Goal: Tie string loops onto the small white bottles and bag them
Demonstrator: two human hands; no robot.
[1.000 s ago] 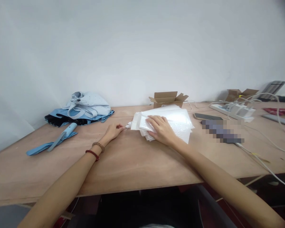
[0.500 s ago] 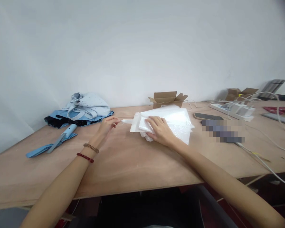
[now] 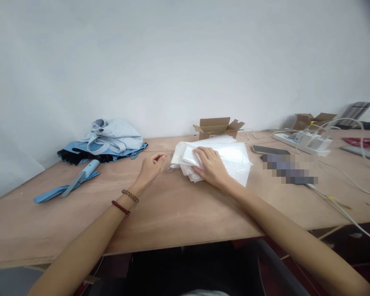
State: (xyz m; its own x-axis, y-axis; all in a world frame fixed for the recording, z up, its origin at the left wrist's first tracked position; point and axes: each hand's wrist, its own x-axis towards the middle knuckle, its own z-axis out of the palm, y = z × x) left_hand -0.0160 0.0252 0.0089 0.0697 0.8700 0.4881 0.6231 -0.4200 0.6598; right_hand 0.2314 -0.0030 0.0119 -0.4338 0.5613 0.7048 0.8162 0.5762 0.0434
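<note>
My right hand [image 3: 212, 166] rests on a small white plastic packet [image 3: 189, 155], its thumb and fingers gripping the packet's right side. Beneath it lie several thin, translucent white plastic bags [image 3: 239, 158], spread to the right with crinkled edges. A thin white cord end shows at the packet's left. Just left of the packet is my left hand [image 3: 152, 166], its fingers curled in with the fingertips together. Whether anything sits between those fingertips is hidden. Two beaded bracelets [image 3: 121, 206] circle my left wrist.
At the left lie a pale-blue bag [image 3: 120, 133], a blue folded umbrella [image 3: 77, 149] and a blue-handled piece with a strap [image 3: 80, 179]. An open cardboard box [image 3: 217, 128] stands behind the bags. Farther right are a phone [image 3: 269, 150], a power strip [image 3: 291, 143] and loose white cables [image 3: 339, 211].
My left hand has moved slightly right and down, nearer the packet. The white strip that stuck out toward its fingertips no longer shows. My right hand keeps its grip on the packet.
</note>
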